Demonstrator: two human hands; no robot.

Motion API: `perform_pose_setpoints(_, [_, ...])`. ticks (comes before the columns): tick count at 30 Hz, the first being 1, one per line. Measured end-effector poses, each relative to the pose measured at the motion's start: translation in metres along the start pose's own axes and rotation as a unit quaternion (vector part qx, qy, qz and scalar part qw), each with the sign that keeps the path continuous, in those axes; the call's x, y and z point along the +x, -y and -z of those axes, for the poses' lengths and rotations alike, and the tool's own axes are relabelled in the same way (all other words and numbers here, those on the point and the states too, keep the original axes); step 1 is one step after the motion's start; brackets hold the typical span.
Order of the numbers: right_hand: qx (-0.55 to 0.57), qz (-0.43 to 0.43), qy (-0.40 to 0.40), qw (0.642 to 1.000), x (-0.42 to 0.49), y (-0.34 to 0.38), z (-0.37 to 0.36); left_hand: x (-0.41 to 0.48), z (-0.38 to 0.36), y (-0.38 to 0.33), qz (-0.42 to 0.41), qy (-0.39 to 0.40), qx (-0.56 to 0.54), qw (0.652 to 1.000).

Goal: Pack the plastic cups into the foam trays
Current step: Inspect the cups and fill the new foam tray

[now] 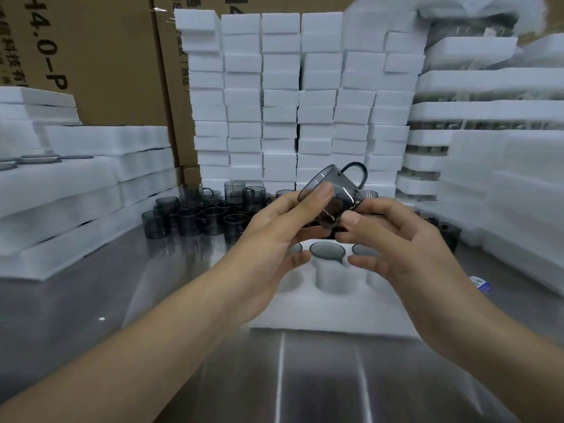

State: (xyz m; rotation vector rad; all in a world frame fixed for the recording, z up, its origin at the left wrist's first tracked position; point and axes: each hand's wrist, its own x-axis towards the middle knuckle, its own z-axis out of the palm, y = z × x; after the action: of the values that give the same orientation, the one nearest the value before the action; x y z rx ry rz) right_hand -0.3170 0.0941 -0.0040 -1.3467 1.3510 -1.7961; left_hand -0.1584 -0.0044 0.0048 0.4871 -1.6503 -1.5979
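Left hand (274,239) and right hand (406,248) hang over the foam tray (329,312), pinching one smoky handled cup (332,193) between them, left thumb at its rim and right thumb at its base. It tilts mouth up-left with the handle away. The tray's empty near wells (331,279) lie below it, so it likely needs righting first; loose cups (195,218) wait beyond the tray.
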Motion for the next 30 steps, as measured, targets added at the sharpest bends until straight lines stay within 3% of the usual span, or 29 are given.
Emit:
perform_pose_setpoints(7, [0.162,-0.122,0.045,0.978,0.000,0.011,-0.002,0.000,0.002,-0.007,0.000,0.033,-0.036,0.999])
perform_pose_setpoints(10, [0.166,-0.147,0.053,0.974,0.000,0.014,-0.003,0.000,0.000,-0.006,-0.010,0.029,-0.026,0.999])
perform_pose_setpoints(24, [0.117,-0.085,0.071,0.987,-0.006,0.013,-0.008,-0.001,0.000,-0.005,-0.030,-0.048,0.044,0.997])
perform_pose_setpoints(30, [0.138,-0.107,0.076,0.982,-0.005,0.017,-0.007,0.002,0.006,-0.012,-0.040,-0.051,0.067,0.996])
